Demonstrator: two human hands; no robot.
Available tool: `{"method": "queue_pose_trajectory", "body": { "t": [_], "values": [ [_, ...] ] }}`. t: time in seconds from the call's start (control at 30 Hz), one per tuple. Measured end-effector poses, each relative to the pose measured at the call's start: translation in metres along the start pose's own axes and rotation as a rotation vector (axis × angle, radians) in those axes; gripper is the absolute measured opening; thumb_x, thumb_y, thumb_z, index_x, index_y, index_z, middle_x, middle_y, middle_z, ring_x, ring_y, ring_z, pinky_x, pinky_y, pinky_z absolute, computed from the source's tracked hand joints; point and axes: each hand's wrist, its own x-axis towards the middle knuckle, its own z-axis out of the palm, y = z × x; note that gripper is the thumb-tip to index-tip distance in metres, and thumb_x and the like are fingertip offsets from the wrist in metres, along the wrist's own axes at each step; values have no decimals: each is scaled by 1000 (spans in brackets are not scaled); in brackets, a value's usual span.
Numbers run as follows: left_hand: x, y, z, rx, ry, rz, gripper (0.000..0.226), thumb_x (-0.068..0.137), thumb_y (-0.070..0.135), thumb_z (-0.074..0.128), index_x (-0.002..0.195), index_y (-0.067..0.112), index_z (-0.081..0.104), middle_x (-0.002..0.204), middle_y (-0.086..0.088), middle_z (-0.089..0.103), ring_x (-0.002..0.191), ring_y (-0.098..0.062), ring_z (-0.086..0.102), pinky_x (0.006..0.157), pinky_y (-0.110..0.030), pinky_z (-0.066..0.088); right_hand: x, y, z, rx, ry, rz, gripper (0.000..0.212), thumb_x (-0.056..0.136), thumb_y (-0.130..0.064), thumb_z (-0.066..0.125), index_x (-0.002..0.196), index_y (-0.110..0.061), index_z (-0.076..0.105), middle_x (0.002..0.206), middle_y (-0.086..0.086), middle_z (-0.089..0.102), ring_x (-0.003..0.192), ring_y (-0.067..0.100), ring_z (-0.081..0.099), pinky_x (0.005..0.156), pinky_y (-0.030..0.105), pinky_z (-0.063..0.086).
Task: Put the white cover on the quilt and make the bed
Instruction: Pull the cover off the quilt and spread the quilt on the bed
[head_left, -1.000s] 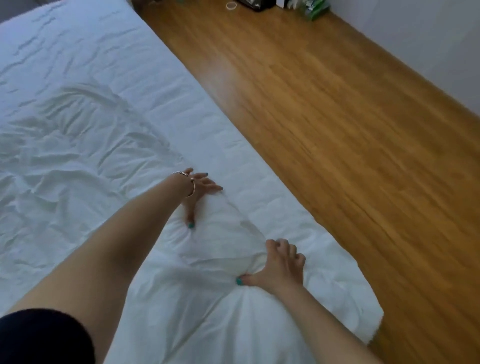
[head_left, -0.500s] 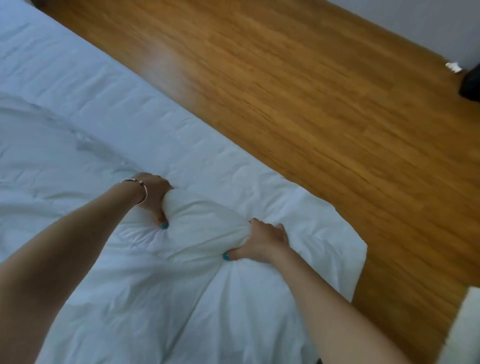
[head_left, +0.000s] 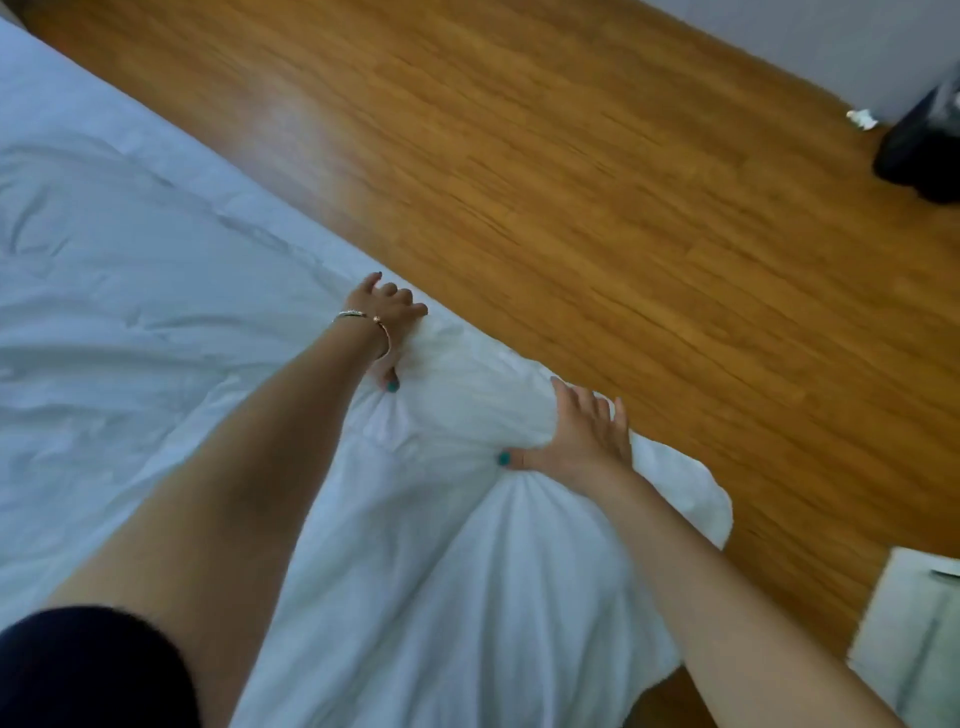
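Note:
The white cover lies bunched over the bed's near corner, its loose end hanging toward the floor. A puffed lump of the quilt bulges inside it between my hands. My left hand, wearing a bracelet, rests on the lump's far side with loosely spread fingers and its thumb dug into the fabric. My right hand lies on the near side with straight fingers, thumb pressed where the folds gather. The rest of the quilt is hidden inside the cover.
The white bed stretches away to the left, wrinkled. Wooden floor runs along its right edge. A black object and a white scrap lie by the far wall. A white box-like thing stands at bottom right.
Both hands gripped the lump half a second ago; now their fingers have loosened and lie over it. The lump has been pushed nearer the bed's edge, and my view has swung right.

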Motion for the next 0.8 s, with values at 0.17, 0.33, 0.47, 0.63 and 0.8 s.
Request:
{"method": "queue_pose_trajectory", "body": {
  "t": [0.17, 0.33, 0.47, 0.63, 0.8],
  "values": [
    [-41, 80, 9, -437, 352, -324, 81, 94, 10, 47, 153, 32, -4, 162, -9, -3, 148, -37, -8, 115, -61, -3, -30, -14, 5, -179, 392, -198, 95, 66, -76, 66, 147, -38, 33, 156, 4, 24, 143, 37, 20, 113, 63, -2],
    [-144, 180, 87, -1011, 438, -559, 63, 92, 51, 22, 153, 34, 19, 162, -4, 10, 149, -30, -1, 111, -63, -3, -86, 28, 36, -151, 72, -255, 75, 82, -82, 19, 148, -55, -2, 160, -19, -15, 150, 23, -9, 116, 57, -8],
    [-185, 218, 116, -936, 315, -517, 74, 86, 68, 9, 152, 38, -4, 163, -4, -1, 149, -27, -4, 117, -53, -5, -93, 57, 24, -233, 21, -284, 68, 89, -76, 20, 147, -54, -10, 156, -21, -23, 148, 17, -21, 116, 49, -16],
    [-216, 247, 95, -949, 172, -483, 75, 79, 72, -5, 145, 42, -23, 161, -4, -20, 146, -29, -21, 116, -56, -8, -134, 90, 22, -204, -105, -158, 65, 95, -69, 19, 145, -54, -19, 154, -17, -33, 146, 18, -26, 119, 51, -6],
    [-231, 292, 44, -1029, 27, -346, 69, 90, 72, 15, 147, 49, -18, 157, 1, -30, 142, -36, -28, 112, -64, -7, -144, 114, 5, -368, -187, -326, 66, 97, -64, 26, 147, -52, -15, 160, -13, -22, 149, 18, -17, 119, 50, 3]
  ]
}}
